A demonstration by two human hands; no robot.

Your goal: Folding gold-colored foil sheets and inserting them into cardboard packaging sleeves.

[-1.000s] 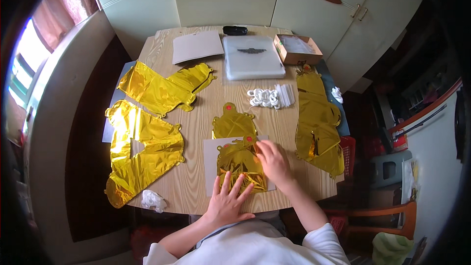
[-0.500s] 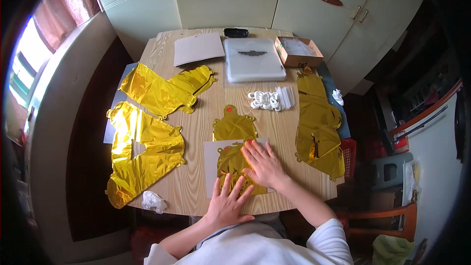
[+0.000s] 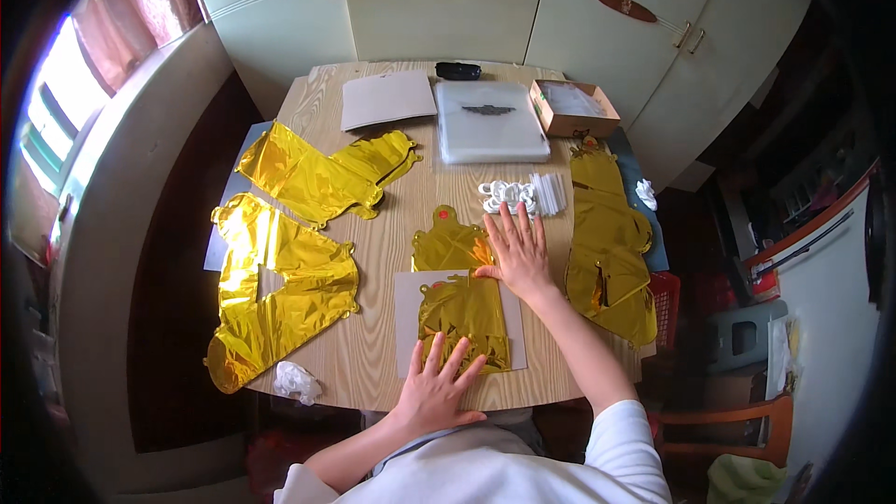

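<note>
Head view: left hand lies flat, fingers spread, on the near end of a crinkled gold foil balloon lengthwise on grey card; right hand, also spread, presses its far right corner.

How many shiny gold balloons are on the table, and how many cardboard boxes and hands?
Gold foil balloons: 5
Cardboard boxes: 1
Hands: 2, left hand, right hand
Total: 8
</note>
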